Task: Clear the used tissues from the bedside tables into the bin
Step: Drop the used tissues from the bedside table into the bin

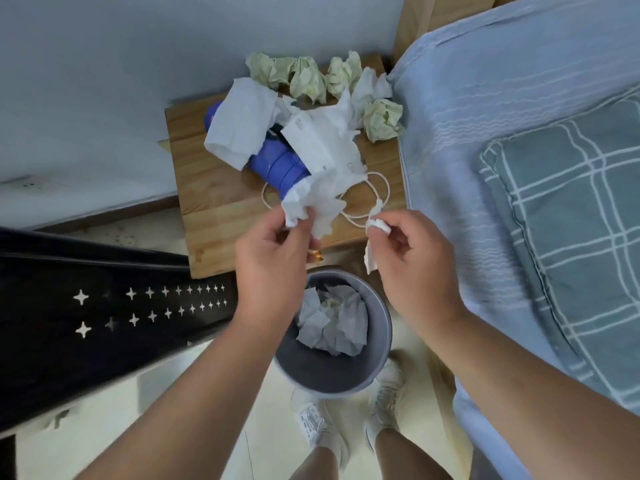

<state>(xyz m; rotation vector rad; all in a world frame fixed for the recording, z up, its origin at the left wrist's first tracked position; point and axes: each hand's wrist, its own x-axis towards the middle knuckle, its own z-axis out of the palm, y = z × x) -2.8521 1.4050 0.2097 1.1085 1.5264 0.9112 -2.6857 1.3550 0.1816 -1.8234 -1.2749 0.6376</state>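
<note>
On the wooden bedside table [214,202] lie several crumpled tissues: yellowish balls [306,79] along the far edge, a white sheet [239,123] draped over a blue bottle [277,164]. My left hand [273,247] pinches a crumpled white tissue [311,206] at the table's near edge. My right hand [412,258] holds a small white tissue scrap [379,226] with a strip hanging below it. The grey bin [379,341] stands on the floor under my hands, with white tissues [334,322] inside.
A white box [311,140] and a looped white cable [377,188] lie on the table. The bed with a blue sheet [485,150] and a checked pillow [571,220] is to the right. A dark panel with star cut-outs [104,306] is on the left.
</note>
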